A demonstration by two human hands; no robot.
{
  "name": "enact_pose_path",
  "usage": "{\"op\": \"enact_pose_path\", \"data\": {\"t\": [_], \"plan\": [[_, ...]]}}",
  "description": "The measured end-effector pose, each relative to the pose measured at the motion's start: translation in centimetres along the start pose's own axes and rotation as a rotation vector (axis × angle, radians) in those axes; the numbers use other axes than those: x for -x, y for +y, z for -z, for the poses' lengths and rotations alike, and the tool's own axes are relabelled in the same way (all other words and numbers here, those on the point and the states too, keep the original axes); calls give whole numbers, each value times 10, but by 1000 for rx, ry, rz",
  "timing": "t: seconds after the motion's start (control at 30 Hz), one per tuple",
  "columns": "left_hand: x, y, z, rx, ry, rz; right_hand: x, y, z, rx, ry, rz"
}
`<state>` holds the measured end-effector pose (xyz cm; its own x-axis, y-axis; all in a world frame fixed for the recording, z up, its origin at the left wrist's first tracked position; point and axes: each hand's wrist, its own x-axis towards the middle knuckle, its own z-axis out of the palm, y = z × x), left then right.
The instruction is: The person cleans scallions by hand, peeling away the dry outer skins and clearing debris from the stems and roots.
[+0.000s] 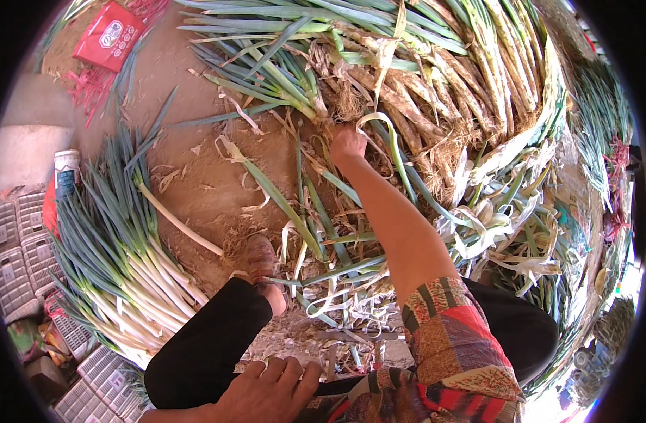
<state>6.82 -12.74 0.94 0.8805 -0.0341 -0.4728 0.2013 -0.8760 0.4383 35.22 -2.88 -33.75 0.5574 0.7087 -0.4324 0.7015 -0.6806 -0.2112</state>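
My right hand point(348, 144) reaches forward to the root end of a soil-covered green onion, at the near edge of a large heap of unpeeled green onions point(407, 100); its fingers are partly hidden, so its hold is unclear. My left hand point(274, 388) rests near my lap at the bottom, its fingers bent, and whether it holds anything does not show. To the left lies a pile of peeled green onions point(138, 285) with white stems and green leaves. A single peeled green onion point(180, 219) lies beside that pile, its root end near my shoe.
Stripped leaves and skins point(481, 227) litter the ground between and right of my legs. Plastic crates point(24, 248) stand at the far left, near a white tub point(67, 164). A red box point(109, 36) and pink ties point(90, 90) lie at the upper left.
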Motion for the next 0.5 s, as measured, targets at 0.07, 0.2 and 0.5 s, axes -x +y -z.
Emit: {"op": "enact_pose_path", "data": {"t": [0.07, 0.2, 0.5], "plan": [[4, 0, -1, -64, 3, 1, 5, 0, 3, -34, -14, -5], [7, -1, 0, 28, 19, -95, 46, -23, 2, -162, -294, -38], [20, 2, -17, -176, 227, -74, 210, -28, -37, -493, -162, -83]]}}
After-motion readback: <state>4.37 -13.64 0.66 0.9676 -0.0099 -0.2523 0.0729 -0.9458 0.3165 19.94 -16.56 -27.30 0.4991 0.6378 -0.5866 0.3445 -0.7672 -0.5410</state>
